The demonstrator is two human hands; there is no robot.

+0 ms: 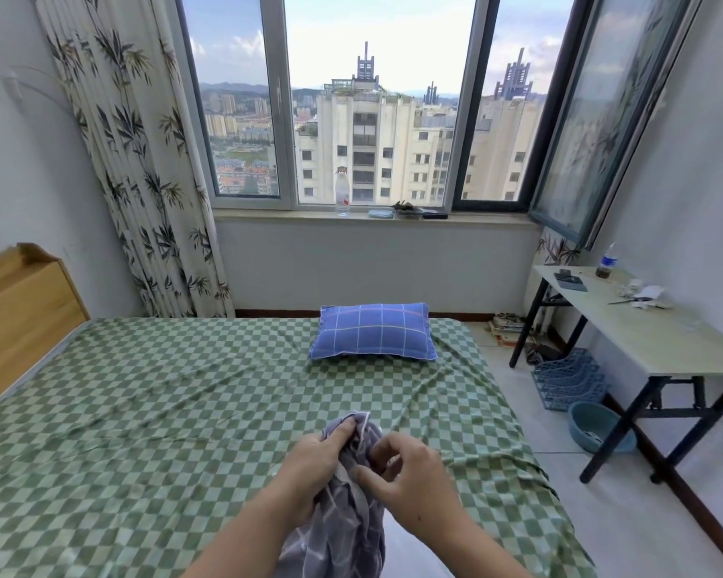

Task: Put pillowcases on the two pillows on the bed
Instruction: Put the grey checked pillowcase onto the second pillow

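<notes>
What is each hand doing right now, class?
Left hand: grips the grey pillowcase.
Right hand: pinches the same pillowcase.

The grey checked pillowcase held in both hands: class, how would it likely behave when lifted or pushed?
The grey checked pillowcase is probably floppy: it hangs in loose folds below the left hand and right hand. Likely light, since fingertip pinches hold it. Pushed, it would probably crumple.

blue plaid pillow: already cased, flat at the far edge of the green checked bed | grey checked pillowcase: bunched, lifted above the near edge, hanging down
</notes>
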